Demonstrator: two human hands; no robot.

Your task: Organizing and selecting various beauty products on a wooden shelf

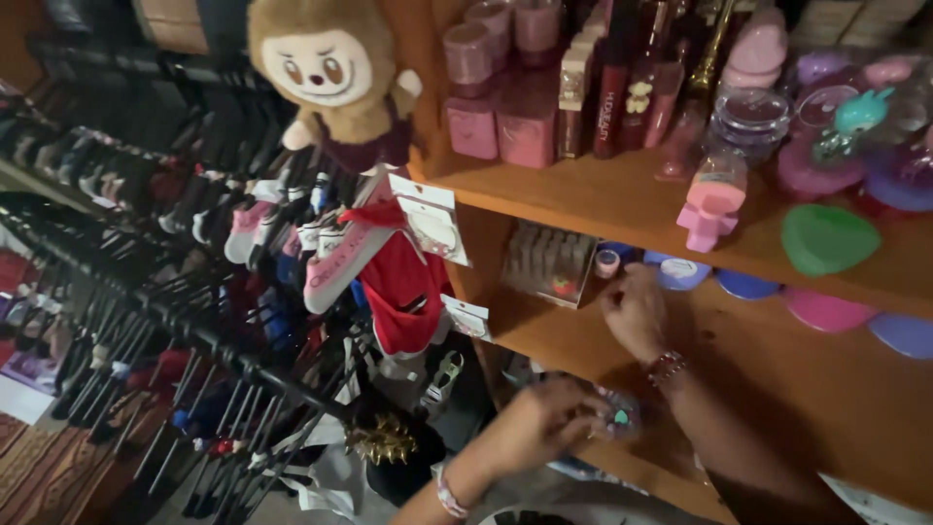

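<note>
We see the right hand [634, 309] resting on the middle wooden shelf [777, 379], fingers curled at a small round pink-lidded pot [608, 262] beside a blue round lid [680, 273]; whether it actually grips the pot we cannot tell. The left hand [539, 420], lower down, is closed around a small clear packet with a teal heart and pink bits [616, 416], held just in front of the shelf edge. A tan plush monkey toy [335, 73] hangs upper left above a black rack of small socks [243, 243].

Small round pot [608, 262] stands on the middle wooden shelf [583, 340].
</note>
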